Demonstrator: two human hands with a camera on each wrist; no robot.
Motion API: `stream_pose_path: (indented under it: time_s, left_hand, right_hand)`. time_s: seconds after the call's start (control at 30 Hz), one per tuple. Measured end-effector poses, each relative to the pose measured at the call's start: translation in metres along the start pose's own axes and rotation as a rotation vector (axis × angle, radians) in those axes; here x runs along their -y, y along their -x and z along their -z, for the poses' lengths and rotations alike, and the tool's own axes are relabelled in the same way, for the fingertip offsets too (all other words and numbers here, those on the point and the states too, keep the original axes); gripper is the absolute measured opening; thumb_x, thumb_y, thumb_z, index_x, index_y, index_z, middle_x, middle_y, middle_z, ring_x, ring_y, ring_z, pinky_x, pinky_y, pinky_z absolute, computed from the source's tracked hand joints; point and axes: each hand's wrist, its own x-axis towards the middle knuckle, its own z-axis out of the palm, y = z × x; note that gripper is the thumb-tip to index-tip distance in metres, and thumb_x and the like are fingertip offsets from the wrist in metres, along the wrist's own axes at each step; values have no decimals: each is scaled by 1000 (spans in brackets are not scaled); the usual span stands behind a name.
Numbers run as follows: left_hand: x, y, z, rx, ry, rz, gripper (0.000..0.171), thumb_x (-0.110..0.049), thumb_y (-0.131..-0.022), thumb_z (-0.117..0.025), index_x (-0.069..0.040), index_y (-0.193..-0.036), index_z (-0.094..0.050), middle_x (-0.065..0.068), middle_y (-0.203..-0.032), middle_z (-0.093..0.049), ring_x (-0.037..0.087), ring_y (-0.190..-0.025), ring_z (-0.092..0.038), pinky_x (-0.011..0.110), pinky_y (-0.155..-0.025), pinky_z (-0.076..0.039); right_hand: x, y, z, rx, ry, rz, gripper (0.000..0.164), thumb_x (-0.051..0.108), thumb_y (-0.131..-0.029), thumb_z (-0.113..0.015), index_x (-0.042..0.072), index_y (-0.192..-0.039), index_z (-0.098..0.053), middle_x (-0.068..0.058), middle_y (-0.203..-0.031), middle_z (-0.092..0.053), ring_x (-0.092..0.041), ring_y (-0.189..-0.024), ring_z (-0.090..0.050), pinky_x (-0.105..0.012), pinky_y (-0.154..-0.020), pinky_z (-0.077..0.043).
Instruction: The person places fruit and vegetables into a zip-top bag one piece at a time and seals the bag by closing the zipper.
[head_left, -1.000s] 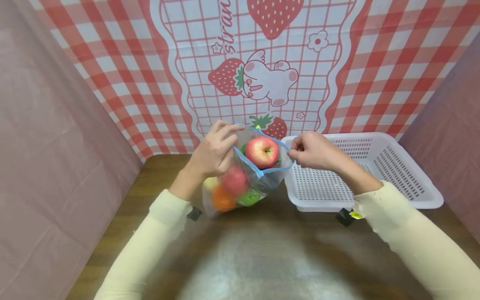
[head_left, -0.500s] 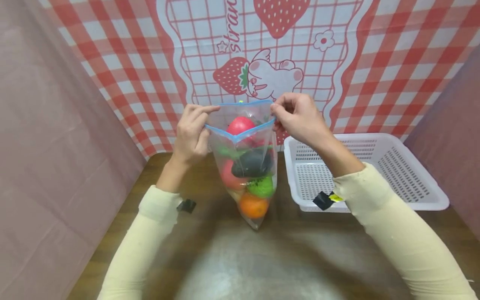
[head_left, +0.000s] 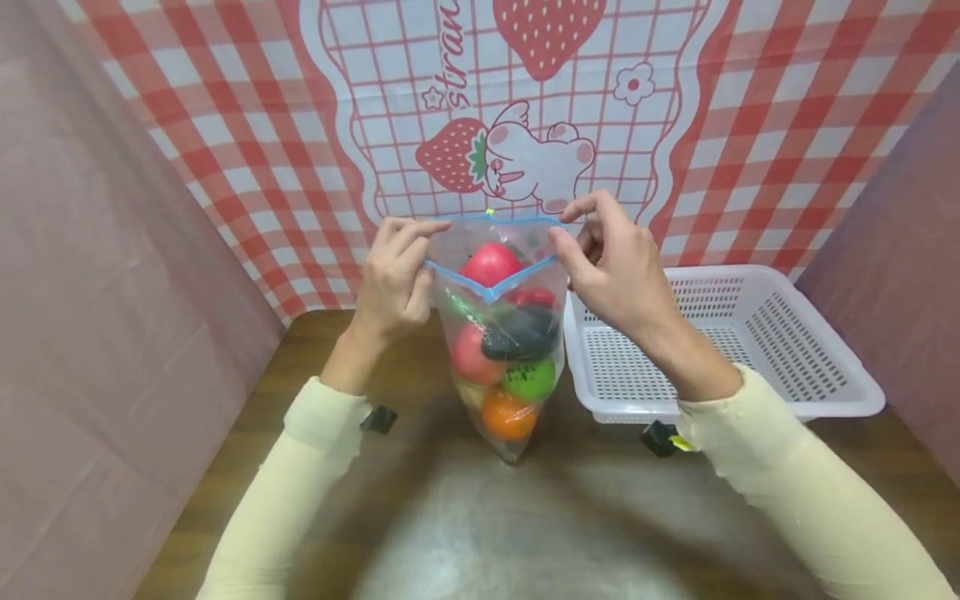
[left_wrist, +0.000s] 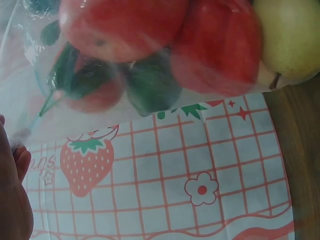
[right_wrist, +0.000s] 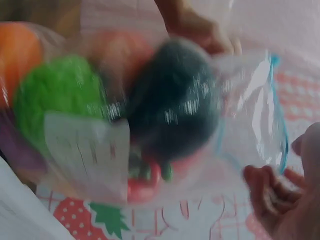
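A clear zip bag with a blue rim stands upright on the table, its mouth open. Inside show a red apple, a dark green, avocado-shaped piece, a knobbly green piece and an orange. The left wrist view adds a yellow pear through the plastic. My left hand holds the rim's left corner, index finger stretched along the back edge. At the right corner, my right hand has thumb and index finger at the rim, the other fingers bent behind it.
To the right, a white perforated basket stands against the back, partly behind my right forearm. The brown wooden table ends at a strawberry-printed checked cloth behind the bag. Pink drapes flank both sides.
The bag, first leaning with its bottom to the left, has swung upright. Its mouth rose and now sits slightly lower and to the right. The right hand's fingers have spread a little at the rim.
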Motion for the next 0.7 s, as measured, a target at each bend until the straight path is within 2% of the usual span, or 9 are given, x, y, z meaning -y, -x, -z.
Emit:
stream_pose_path:
  time_s: [0.07,0.17,0.23,0.33,0.43,0.53,0.63,0.7]
  left_hand:
    - [-2,0,-3,-5,2,-7,18,-10,-81,-38,-3,-66,-47,17,-119,-74,37,-102,-59,46,-88,-49]
    - [-5,0,-7,-5,13,-16,17,-11,-80,-38,-3,-67,-47,17,-119,-74,37,-102,-59,46,-90,-49]
    - [-6,0,-9,6,15,-29,17,-12,-80,-39,-3,-68,-48,16,-119,-73,37,-103,-59,47,-91,-49]
    - [-8,1,-11,32,21,-68,18,-14,-81,-40,-4,-71,-51,16,-120,-73,36,-105,-59,48,-94,-49]
    - [-8,1,-12,44,46,-108,21,-17,-82,-42,-4,-75,-56,16,-121,-72,36,-107,-60,49,-93,-50]
    - [-7,-4,-14,32,85,-115,23,-18,-82,-43,-5,-81,-62,15,-123,-71,34,-106,-60,47,-90,-50]
    - [-3,-13,-17,-26,149,-49,26,-11,-81,-44,-4,-91,-67,15,-127,-69,32,-107,-61,44,-90,-52]
    - [3,-20,-21,-44,198,36,32,-2,-82,-43,-3,-102,-69,14,-129,-68,30,-107,-64,41,-89,-54]
  right_hand:
    - [5,11,-2,-5,55,119,28,30,-97,-64,12,-118,-58,1,-65,-58,-12,-53,-54,-24,-50,-45]
    - [11,23,-6,71,171,242,37,37,-90,-74,16,-118,-63,5,-67,-59,-8,-56,-53,-23,-52,-45]
    - [14,28,-10,122,251,267,45,46,-83,-79,19,-115,-64,5,-69,-60,-8,-58,-53,-23,-53,-45]
    - [15,30,-15,165,316,239,51,54,-74,-84,21,-107,-63,6,-73,-62,-7,-62,-56,-24,-55,-46]
    - [13,29,-16,184,303,218,45,45,-75,-85,18,-101,-60,5,-75,-63,-8,-64,-57,-25,-57,-47]
    - [8,26,-14,183,248,249,29,28,-80,-82,14,-98,-63,2,-80,-67,-11,-67,-59,-27,-60,-53]
    - [3,22,-12,182,164,279,18,12,-84,-77,12,-99,-69,-2,-88,-73,-14,-75,-66,-31,-68,-61]
    - [0,20,-11,187,113,279,18,8,-85,-76,11,-103,-73,-4,-96,-76,-17,-82,-71,-33,-72,-64]
